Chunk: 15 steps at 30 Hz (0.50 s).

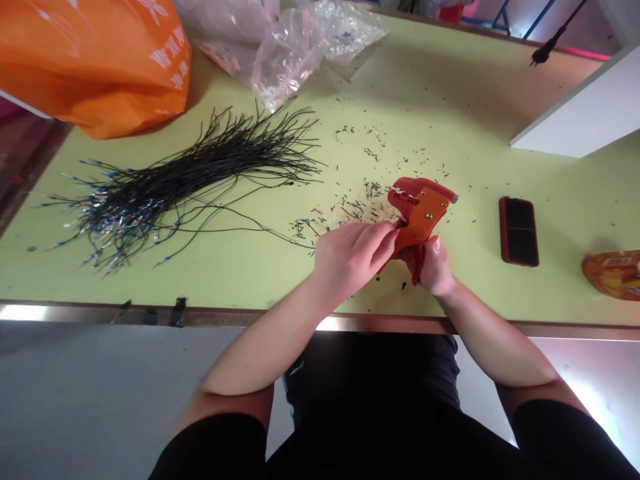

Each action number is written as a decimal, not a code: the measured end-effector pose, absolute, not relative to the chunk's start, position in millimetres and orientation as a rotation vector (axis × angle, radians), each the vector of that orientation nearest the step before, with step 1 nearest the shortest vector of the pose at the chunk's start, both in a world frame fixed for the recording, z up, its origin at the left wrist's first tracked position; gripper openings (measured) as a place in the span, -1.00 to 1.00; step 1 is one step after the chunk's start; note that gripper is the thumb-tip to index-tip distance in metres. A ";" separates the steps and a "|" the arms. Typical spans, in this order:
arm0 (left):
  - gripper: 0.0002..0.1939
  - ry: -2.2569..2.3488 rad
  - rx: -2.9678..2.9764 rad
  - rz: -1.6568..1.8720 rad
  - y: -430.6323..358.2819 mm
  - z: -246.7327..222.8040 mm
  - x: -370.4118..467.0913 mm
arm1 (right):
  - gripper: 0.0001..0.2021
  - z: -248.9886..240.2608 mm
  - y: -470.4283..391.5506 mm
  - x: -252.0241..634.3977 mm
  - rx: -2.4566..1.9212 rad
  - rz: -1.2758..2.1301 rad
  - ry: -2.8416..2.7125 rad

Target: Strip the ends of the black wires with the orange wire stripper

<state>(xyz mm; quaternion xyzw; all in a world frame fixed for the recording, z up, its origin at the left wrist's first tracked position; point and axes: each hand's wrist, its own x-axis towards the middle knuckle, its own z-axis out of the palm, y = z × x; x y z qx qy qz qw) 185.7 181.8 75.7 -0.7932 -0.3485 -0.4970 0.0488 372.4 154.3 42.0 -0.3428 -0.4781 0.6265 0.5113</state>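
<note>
My right hand point(436, 268) is wrapped around the handles of a red and orange wire stripper point(429, 208), held above the table with its jaws toward the upper left. Fingers pinched, my left hand point(353, 257) is at the side of the tool, just below the jaws. A thin black wire point(260, 227) runs across the table into my left hand; its end at the fingertips is mostly hidden. To the left lies a large bundle of black wires point(200, 170), many with blue tips at their left ends. Short black offcuts point(373, 190) are scattered around the tool.
An orange bag point(100, 67) and crumpled clear plastic bags point(295, 50) occupy the back left of the yellow-green table point(240, 280). On the right are a phone point(519, 231), an orange container point(613, 275) and a white panel point(583, 107). A black plug point(545, 52) hangs at the back.
</note>
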 end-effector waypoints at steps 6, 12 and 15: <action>-0.94 -1.032 -2.409 -1.531 180.0 74.9 188.2 | -0.27 44.7 153.6 372.1 -0.930 1.444 -1.174; -0.93 -1.017 -2.413 -1.539 178.5 77.4 189.0 | -0.29 42.3 151.5 370.2 -0.992 1.377 -1.147; -0.92 -0.999 -2.418 -1.547 178.2 78.5 189.1 | -0.27 37.3 150.7 370.9 -1.019 1.365 -1.184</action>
